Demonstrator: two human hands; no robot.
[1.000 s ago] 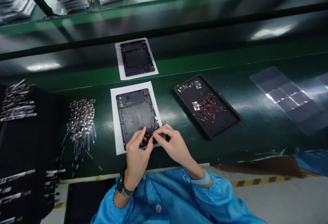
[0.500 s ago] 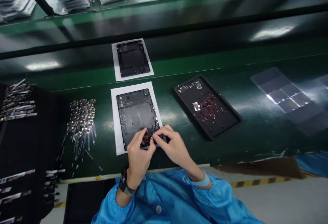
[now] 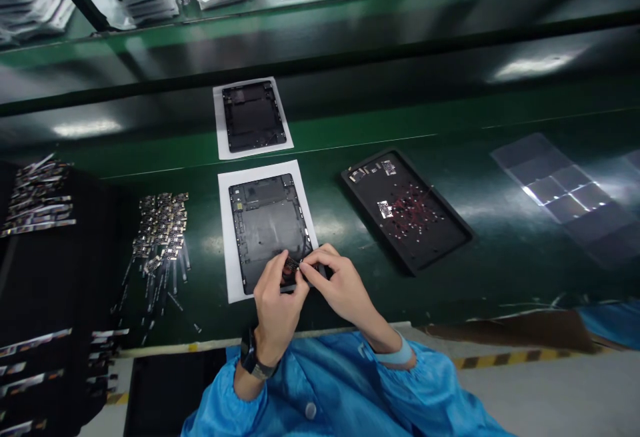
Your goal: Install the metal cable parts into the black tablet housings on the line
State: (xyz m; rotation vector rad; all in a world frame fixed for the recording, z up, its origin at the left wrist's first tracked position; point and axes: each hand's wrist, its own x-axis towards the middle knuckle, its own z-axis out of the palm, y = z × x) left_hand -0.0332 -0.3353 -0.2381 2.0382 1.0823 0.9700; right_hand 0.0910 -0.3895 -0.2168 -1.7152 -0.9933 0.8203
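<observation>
A dark tablet back shell (image 3: pixel 267 224) lies on a white sheet (image 3: pixel 226 237) on the green belt in front of me. My left hand (image 3: pixel 277 307) and my right hand (image 3: pixel 336 284) meet over its near right corner. Both pinch a small dark component (image 3: pixel 291 264) there, fingertips pressed together on it. Part of the shell's near edge is hidden under my hands. A black watch sits on my left wrist, and blue sleeves cover both arms.
A second shell on white paper (image 3: pixel 253 117) lies farther up the belt. A black tray (image 3: pixel 407 209) with small red and silver parts sits to the right. Rows of small flex components (image 3: pixel 161 227) lie left. Dark trays (image 3: pixel 35 290) fill the left edge.
The far shell on its paper has drifted left along the belt. My hands stay pinched on the small component at the near shell's corner, shifted very slightly.
</observation>
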